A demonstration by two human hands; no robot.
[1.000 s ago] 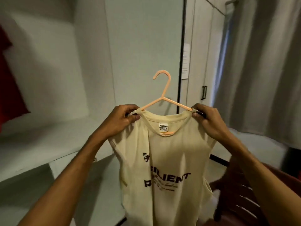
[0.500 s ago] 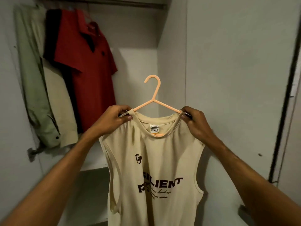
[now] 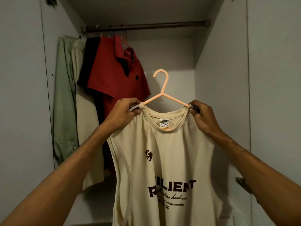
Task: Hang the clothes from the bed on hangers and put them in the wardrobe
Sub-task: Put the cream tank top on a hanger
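Now the dark metal wardrobe rail [image 3: 146,26] has come into view above the peach plastic hanger [image 3: 164,94]. I hold it level, arms running left to right, hook up. My left hand [image 3: 125,110] and right hand [image 3: 203,116] each pinch a shoulder of the cream sleeveless printed top [image 3: 162,160] hanging on it.

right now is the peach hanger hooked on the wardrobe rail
No, the peach hanger has its hook in the air below the rail, touching nothing.
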